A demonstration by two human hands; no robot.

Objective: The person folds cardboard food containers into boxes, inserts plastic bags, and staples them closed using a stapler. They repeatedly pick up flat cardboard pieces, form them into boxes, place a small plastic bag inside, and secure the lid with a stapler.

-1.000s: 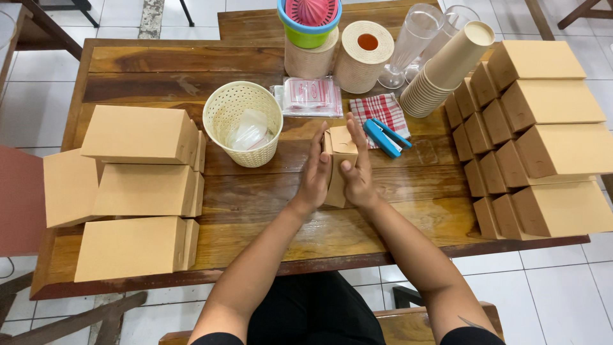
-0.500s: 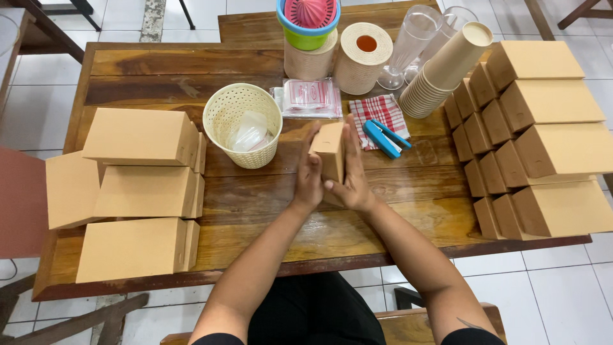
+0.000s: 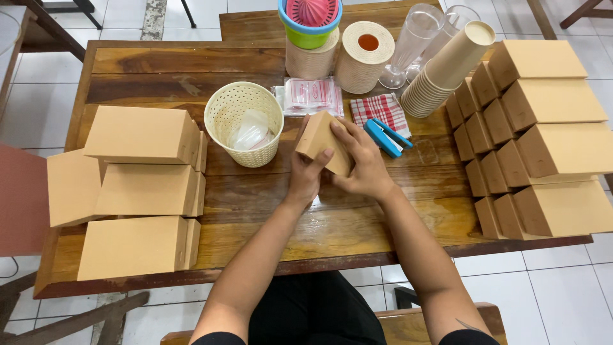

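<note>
The box [image 3: 324, 142] is held above the middle of the table [image 3: 345, 223], between the basket [image 3: 244, 133] and the stapler [image 3: 385, 136]. Half a second earlier it was held nearly upright with its narrow face toward the camera; now it has been tilted, so that its long axis runs from upper left to lower right, with one end pointing toward the basket and the other down toward the right wrist. A broad face is turned up and to the left. The box is grasped from both sides: the left hand [image 3: 306, 177] is cupped under its lower edge with fingers closed on the near face, and the right hand [image 3: 365, 165] is wrapped over its right side, thumb laid across the top. Compared with one second ago, both hands have been shifted slightly away from the body. Behind the stapler a checked cloth [image 3: 382, 110] is seen, and beside it a flat plastic packet [image 3: 310, 96]. Farther back two paper rolls [image 3: 364, 61], a stack of cups [image 3: 447, 71] and clear glasses [image 3: 415, 38] are set. Folded boxes are stacked at the left [image 3: 137, 185] and in rows at the right [image 3: 543, 140].
</note>
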